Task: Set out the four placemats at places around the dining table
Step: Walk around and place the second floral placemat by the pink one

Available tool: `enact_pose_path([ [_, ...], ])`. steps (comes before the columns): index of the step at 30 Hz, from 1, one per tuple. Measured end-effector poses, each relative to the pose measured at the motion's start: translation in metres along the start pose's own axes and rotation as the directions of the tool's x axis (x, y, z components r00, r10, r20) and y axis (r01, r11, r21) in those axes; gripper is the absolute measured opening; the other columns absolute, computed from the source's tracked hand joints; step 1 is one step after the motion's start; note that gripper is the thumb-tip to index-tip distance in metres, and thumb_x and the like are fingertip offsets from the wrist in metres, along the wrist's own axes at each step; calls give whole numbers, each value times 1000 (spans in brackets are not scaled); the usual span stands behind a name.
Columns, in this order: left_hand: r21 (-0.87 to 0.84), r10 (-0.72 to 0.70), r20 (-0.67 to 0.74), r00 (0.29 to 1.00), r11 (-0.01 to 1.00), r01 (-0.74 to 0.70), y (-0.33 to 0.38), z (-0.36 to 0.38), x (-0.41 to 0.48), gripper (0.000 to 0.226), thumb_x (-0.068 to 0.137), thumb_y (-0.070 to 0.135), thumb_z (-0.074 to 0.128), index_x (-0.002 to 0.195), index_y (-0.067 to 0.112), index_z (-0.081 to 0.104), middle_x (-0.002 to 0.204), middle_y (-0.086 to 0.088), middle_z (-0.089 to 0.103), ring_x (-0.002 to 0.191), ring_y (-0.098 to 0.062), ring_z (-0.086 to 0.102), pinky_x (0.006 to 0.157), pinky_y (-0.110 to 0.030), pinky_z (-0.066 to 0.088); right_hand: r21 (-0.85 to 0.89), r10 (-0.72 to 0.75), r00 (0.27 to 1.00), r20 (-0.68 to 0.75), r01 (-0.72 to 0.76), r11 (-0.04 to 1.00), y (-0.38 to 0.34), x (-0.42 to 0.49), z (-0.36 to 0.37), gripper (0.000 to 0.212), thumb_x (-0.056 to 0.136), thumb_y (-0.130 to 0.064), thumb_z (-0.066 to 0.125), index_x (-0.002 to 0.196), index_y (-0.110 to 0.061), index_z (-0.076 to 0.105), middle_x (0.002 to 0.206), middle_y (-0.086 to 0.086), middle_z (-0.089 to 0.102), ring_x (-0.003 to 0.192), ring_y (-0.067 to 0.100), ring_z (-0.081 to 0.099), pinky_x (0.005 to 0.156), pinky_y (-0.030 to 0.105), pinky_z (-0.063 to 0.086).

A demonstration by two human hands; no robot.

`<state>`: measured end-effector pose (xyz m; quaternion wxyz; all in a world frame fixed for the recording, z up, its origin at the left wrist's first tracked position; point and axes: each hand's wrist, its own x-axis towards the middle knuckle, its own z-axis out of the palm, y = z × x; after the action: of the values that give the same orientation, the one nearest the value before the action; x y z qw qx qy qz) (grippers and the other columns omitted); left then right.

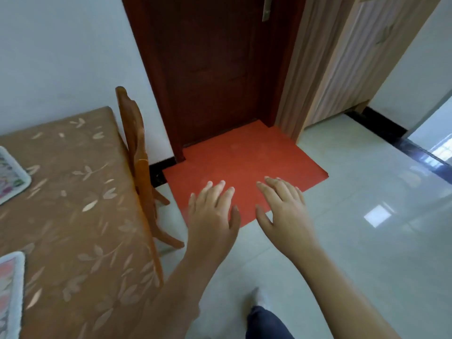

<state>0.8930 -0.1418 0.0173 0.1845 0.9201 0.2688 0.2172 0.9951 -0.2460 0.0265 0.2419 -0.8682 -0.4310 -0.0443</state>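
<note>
head view: left hand (210, 214) and right hand (285, 206) hover empty, fingers spread wide, over open glossy tile floor (354, 241) beside the desk (80, 206). two soft-edged placemats (11, 176) (9, 287) lie at its left edge, leaf-patterned cloth between them.

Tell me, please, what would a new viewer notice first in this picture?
Two empty, spread hands, left hand and right hand, reach out in the centre above the orange-red floor mat before a dark door. At the left edge, two placemats lie on the brown leaf-patterned table.
</note>
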Motion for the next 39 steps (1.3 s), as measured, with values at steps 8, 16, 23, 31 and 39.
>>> enact_pose_path([
  [8, 82, -98, -210, 973, 990, 118, 16, 13, 99, 42, 77, 11, 68, 117, 7, 57, 124, -13, 58, 122, -32, 46, 99, -56, 31, 102, -208, 975, 73, 200, 974, 36, 129, 5, 38, 84, -18, 60, 121, -11, 54, 131, 10, 54, 126, 29, 43, 103, 53, 31],
  [16, 149, -296, -323, 899, 922, 357, -33, 7, 137, 42, 73, 11, 71, 114, 7, 58, 121, -13, 60, 119, -34, 49, 97, -59, 34, 203, -429, 892, 143, 398, 895, 7, 216, 48, 39, 86, -21, 58, 123, -13, 52, 133, 9, 52, 129, 28, 40, 106, 51, 28],
  [23, 149, -395, -410, 822, 860, 488, -109, -9, 186, 42, 70, 7, 73, 110, 6, 62, 120, -14, 61, 118, -34, 50, 95, -60, 34, 232, -572, 810, 131, 536, 812, -47, 291, 102, 39, 80, -17, 65, 117, -11, 57, 125, 11, 58, 121, 30, 48, 100, 53, 35],
  [31, 133, -526, -521, 672, 727, 673, -213, -55, 228, 36, 79, 11, 65, 114, 8, 59, 122, -13, 59, 121, -34, 47, 100, -58, 30, 297, -770, 631, 89, 721, 626, -150, 383, 159, 37, 73, -13, 70, 108, -6, 62, 114, 15, 64, 110, 31, 58, 90, 49, 45],
  [39, 97, -678, -570, 464, 505, 858, -274, -73, 225, 38, 77, 10, 66, 114, 7, 60, 122, -15, 59, 120, -34, 48, 96, -57, 35, 420, -904, 391, 170, 801, 426, -221, 420, 215, 39, 81, -20, 62, 119, -11, 54, 124, 10, 57, 120, 27, 48, 98, 50, 41],
])
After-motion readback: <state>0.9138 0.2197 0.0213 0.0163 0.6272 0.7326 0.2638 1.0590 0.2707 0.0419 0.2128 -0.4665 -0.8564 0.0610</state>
